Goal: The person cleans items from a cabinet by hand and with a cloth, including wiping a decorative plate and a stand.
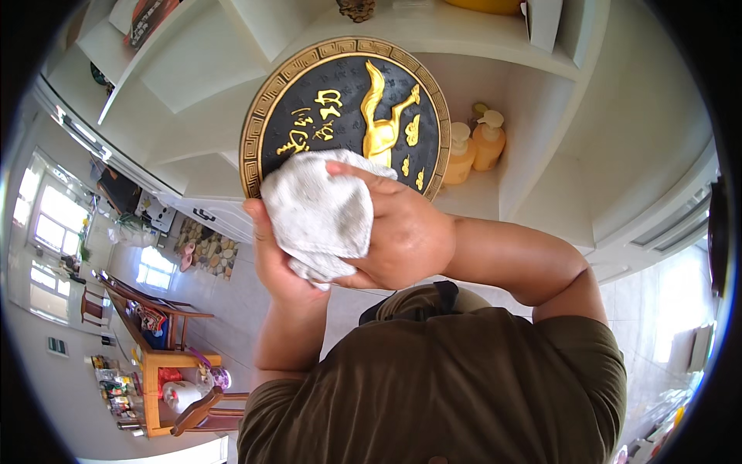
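Note:
A round decorative plaque (352, 93) is held up in front of me. It has a black face, raised gold lettering, a gold horse figure and a bronze patterned rim. My left hand (280, 259) supports it at the lower left edge, thumb up along the rim, its other fingers hidden behind the plaque and cloth. Across the plaque's lower part lies a crumpled white cloth (321, 209). My right hand (413, 236) is closed on this cloth, pressing it against the face. The cloth covers the bottom of the plaque and part of the horse.
White shelving (193, 73) with open compartments stands behind the plaque. Two orange pump bottles (487, 141) sit in a compartment to the right. At the lower left are a wooden stand (154, 387) and a wooden chair (209, 414). A pebble-patterned mat (205, 247) lies on the floor.

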Demonstrator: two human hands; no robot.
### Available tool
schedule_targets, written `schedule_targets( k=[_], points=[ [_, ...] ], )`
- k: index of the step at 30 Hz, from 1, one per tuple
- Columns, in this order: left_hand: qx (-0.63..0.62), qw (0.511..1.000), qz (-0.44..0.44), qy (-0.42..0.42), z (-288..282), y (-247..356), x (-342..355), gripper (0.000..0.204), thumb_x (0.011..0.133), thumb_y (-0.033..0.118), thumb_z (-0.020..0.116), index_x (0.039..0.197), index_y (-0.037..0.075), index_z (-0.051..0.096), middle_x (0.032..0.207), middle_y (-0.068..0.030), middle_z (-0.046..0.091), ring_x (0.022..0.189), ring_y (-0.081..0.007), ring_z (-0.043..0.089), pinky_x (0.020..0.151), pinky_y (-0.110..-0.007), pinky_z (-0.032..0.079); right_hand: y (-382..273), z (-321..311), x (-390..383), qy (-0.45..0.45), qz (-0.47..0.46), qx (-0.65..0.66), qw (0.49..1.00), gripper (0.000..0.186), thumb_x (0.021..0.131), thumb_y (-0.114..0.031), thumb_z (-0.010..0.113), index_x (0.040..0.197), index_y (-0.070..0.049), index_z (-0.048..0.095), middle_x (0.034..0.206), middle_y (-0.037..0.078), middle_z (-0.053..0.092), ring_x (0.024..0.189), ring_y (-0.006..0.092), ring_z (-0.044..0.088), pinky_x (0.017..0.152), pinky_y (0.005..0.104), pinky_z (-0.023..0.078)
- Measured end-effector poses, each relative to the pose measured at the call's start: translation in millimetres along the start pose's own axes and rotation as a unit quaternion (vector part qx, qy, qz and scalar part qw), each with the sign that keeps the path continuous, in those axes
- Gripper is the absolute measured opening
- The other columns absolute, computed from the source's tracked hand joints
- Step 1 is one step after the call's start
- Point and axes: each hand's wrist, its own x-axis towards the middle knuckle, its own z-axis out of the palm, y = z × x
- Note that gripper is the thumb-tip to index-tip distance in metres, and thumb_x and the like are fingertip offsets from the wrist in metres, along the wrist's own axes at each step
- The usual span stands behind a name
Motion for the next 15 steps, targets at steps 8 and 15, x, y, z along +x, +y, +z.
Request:
schedule_targets(
  k=[8,15],
  points=[
    [0.004,0.996,0.036,0.077,10,5,9,0.065,0.101,0.049,0.040,0.145,0.002,0.035,0.144,-0.0119,0.045,0.128,-0.0283,0.048,0.107,-0.044,0.039,-1,-4,-70,-0.192,0.037,0.089,0.977,0.042,0.078,-0.028,0.069,0.118,-0.012,0.066,0.123,0.006,0.063,0.122,0.0253,0.055,0.116,0.0494,0.032],
    [0.032,0.999,0.013,-0.014,18,-7,5,0.062,0.101,0.051,0.038,0.141,0.005,0.042,0.139,-0.0108,0.052,0.124,-0.0272,0.053,0.106,-0.043,0.042,-10,0,-50,-0.060,0.050,-0.052,0.996,0.047,0.080,-0.029,0.067,0.122,-0.009,0.065,0.126,0.011,0.061,0.122,0.0302,0.055,0.117,0.0521,0.026]
  ],
)
